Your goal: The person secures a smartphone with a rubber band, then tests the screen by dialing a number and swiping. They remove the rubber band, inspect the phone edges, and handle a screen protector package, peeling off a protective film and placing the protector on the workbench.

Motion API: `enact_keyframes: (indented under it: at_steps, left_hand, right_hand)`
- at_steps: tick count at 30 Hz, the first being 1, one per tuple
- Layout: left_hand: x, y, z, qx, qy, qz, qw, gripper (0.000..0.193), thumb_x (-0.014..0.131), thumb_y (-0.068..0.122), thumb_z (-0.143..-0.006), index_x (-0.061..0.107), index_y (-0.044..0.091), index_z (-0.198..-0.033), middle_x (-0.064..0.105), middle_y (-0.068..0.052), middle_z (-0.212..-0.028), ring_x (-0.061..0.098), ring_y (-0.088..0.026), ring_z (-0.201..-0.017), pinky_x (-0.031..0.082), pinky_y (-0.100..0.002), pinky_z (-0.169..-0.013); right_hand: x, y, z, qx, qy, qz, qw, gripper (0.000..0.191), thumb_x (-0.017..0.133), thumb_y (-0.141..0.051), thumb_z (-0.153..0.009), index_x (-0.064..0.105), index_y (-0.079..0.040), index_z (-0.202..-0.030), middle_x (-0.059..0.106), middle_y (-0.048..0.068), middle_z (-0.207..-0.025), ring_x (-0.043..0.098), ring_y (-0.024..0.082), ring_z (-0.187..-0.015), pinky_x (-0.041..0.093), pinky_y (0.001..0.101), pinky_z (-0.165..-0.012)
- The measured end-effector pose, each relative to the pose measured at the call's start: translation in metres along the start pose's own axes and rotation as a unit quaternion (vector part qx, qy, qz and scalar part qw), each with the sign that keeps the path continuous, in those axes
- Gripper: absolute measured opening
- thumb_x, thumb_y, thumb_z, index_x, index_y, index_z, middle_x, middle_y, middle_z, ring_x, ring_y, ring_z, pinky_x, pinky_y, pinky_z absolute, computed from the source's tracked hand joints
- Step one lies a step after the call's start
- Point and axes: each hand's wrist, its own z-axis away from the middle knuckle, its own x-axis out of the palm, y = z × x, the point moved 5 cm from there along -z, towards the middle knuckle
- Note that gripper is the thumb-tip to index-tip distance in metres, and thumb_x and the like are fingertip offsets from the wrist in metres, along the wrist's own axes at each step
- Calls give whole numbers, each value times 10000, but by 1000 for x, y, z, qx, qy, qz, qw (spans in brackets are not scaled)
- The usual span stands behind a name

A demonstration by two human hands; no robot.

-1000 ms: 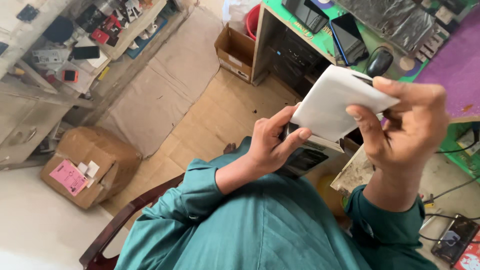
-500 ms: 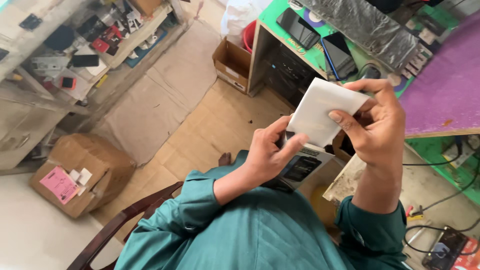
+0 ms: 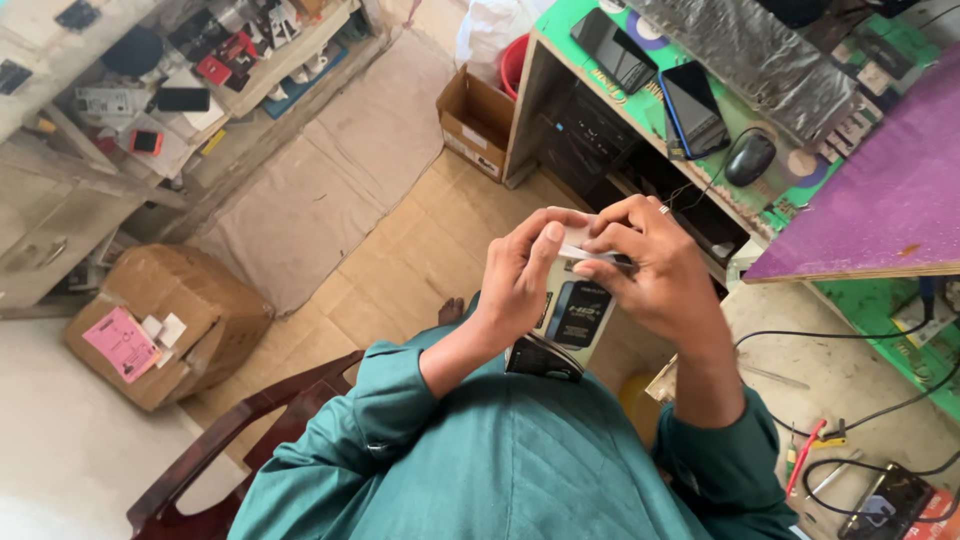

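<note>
I'm seeing the left hand (image 3: 520, 275) and right hand (image 3: 645, 270) both pinching the top of a small printed carton (image 3: 575, 315), fingers clamped on a white flap, carton held over the lap just in front of the green desk (image 3: 770, 215). I'm guessing it's light, thin card that dents easily, so gripping the edges looks safest, with open floor left of the desk and cables crowding its right.

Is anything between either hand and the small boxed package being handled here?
Nothing visible. The left hand and right hand both grip the package directly, with fingers closed over its top edge above the lap.
</note>
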Motion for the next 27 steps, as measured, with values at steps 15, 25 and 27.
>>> enact_keyframes:
  at_steps: [15,25,27]
  left_hand:
    - [-32,-20,1,-37,26,-49,998,264,502,268,-1093,607,35,-1027,595,-89,-728,550,-117,-675,489,-305,-657]
    - [-86,-18,-13,9,46,4,999,293,456,181,-1148,668,33,-1010,677,-71,-915,600,-125,-881,513,-294,-835]
    - [-95,-19,-14,-37,46,22,998,212,459,171,-1082,614,65,-1181,702,-57,-926,646,-109,-874,528,-280,-820]
  right_hand:
    - [49,-15,-2,44,94,71,992,263,829,-248,-872,703,-70,-1019,615,97,-1011,589,316,-990,482,428,-868]
    - [90,-13,-33,115,238,-190,945,216,578,-232,-1009,610,-55,-1128,481,50,-1264,525,156,-1068,474,288,-914]
    - [112,4,-36,184,201,-376,886,241,601,-155,-1009,574,-42,-1220,568,60,-1196,573,139,-1064,491,283,-952]
